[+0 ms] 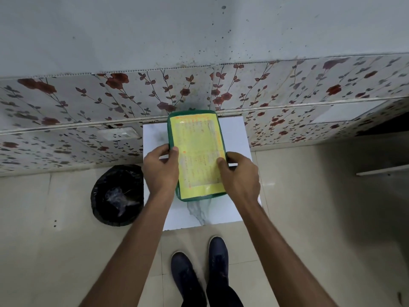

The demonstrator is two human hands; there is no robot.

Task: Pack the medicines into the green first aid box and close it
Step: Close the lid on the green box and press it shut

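Your left hand clasps the left edge of the green first aid box, thumb lying over the top near the rim and the fingers wrapped down the side. Your right hand mirrors it on the right edge, thumb pressed onto the yellow label and the other fingers hidden behind the box's flank. Both hands are closed on the box, not resting loose.

That two-sided grip makes sense if you are pressing the lid down or steadying the box: holding opposite long edges keeps it from sliding while you push. The lid looks shut, since only the labelled top and a thin green rim show, though you cannot see a latch from here, so whether it is fastened is unclear. No medicines are visible anywhere around your hands; they are probably already inside.

Between and beyond your hands, the box lies flat on a small white table, its far end close to the flowered wall tiles. Out past your left wrist, on the floor, stands a bin lined with a black bag. Below your forearms, your dark shoes stand just short of the table's near edge.
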